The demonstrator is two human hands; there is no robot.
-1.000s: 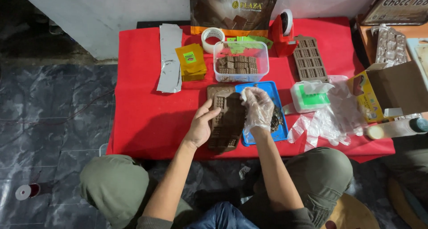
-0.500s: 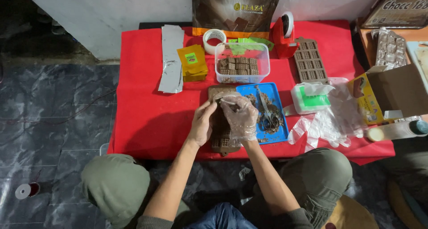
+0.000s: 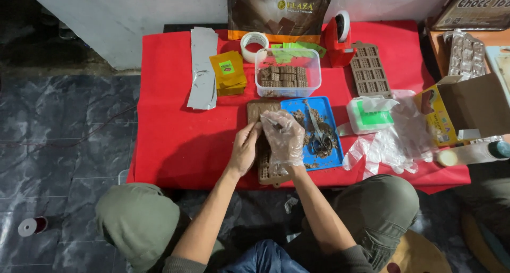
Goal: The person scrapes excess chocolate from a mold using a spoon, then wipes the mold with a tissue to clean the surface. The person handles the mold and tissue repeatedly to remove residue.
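A brown chocolate mould (image 3: 258, 111) lies on the red table (image 3: 175, 145) in front of me. My left hand (image 3: 244, 148), bare, grips the mould's left edge. My right hand (image 3: 284, 137), in a clear plastic glove, presses down on the mould's middle and covers most of it. Just right of the mould sits a blue tray (image 3: 329, 119) with chocolate scraps and a pair of scissors (image 3: 317, 137).
A clear box of chocolate pieces (image 3: 288, 74), yellow packets (image 3: 228, 73), silver foil strips (image 3: 202, 66), a tape roll (image 3: 254, 44), a red tape dispenser (image 3: 340, 36), a second mould (image 3: 369, 74), loose plastic gloves (image 3: 393, 143) and an open cardboard box (image 3: 467, 105) share the table.
My right hand has come down from the mould's upper right onto its middle. My left hand has shifted slightly along the mould's left edge.
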